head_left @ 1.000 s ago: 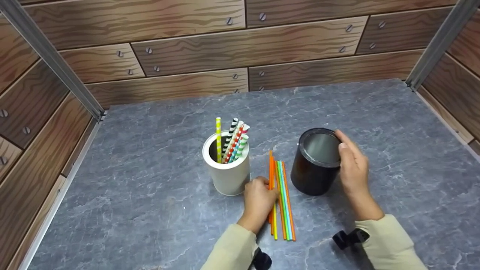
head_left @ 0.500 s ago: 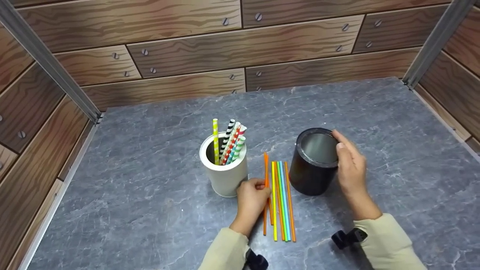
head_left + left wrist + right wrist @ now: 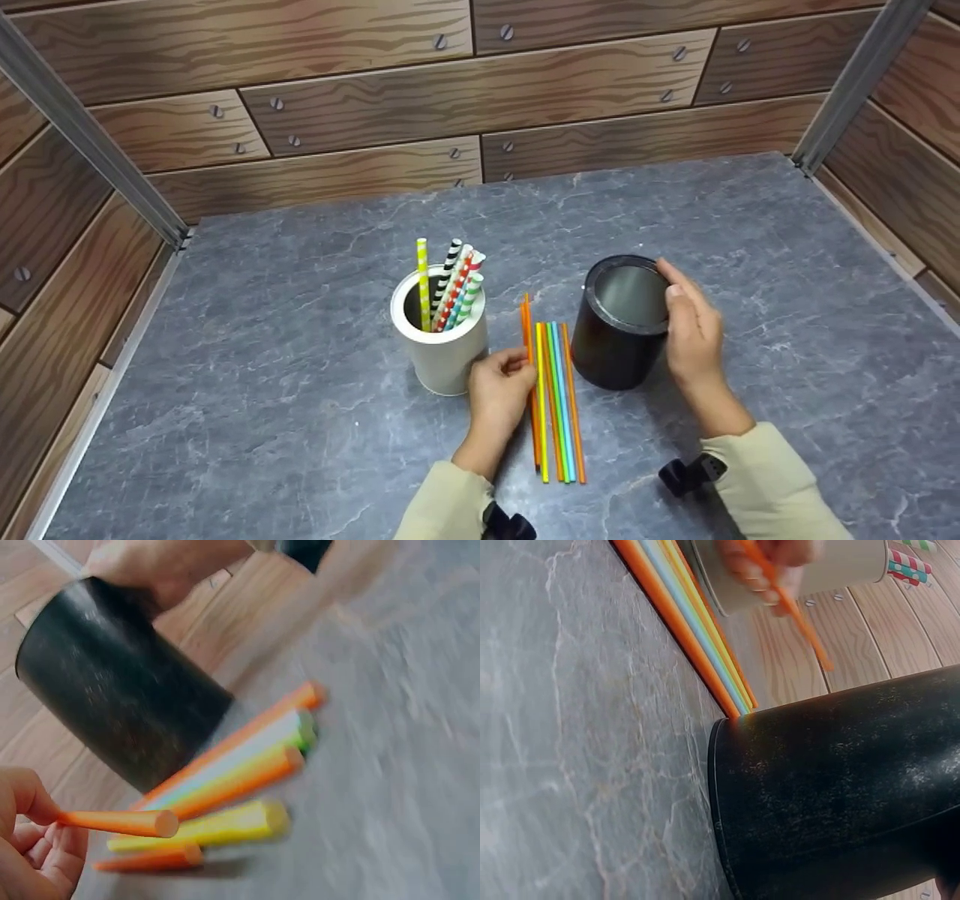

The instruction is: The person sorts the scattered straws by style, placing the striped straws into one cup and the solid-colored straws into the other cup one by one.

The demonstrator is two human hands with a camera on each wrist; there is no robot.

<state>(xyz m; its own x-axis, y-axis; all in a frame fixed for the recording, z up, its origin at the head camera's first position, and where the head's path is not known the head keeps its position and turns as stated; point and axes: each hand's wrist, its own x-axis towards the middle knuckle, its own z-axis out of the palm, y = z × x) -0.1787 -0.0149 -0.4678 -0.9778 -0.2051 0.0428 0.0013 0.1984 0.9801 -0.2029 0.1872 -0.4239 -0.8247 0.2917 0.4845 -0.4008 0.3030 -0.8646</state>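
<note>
My left hand (image 3: pixel 501 386) pinches a thin orange straw (image 3: pixel 112 822) between thumb and fingers; in the left wrist view its round end points out above the others. Several thin straws in yellow, green, blue and orange (image 3: pixel 561 420) lie side by side on the tabletop, just right of that hand. My right hand (image 3: pixel 696 341) holds the upright black cup (image 3: pixel 619 349) by its right side, thumb near the rim. Its visible inside holds no straws. A white cup (image 3: pixel 446 364) stands behind and left of the left hand, with several patterned paper straws (image 3: pixel 450 289) in it.
The grey marbled tabletop (image 3: pixel 277 337) is bounded by wood-patterned walls (image 3: pixel 360 112) at the back and both sides. Metal posts (image 3: pixel 112 165) rise at the back corners. A dark wrist camera (image 3: pixel 686 476) sits at each cuff.
My left hand has separated an orange straw from the row and raised it slightly. The whole scene shifts a little left with the head view. The right hand stays on the black cup.
</note>
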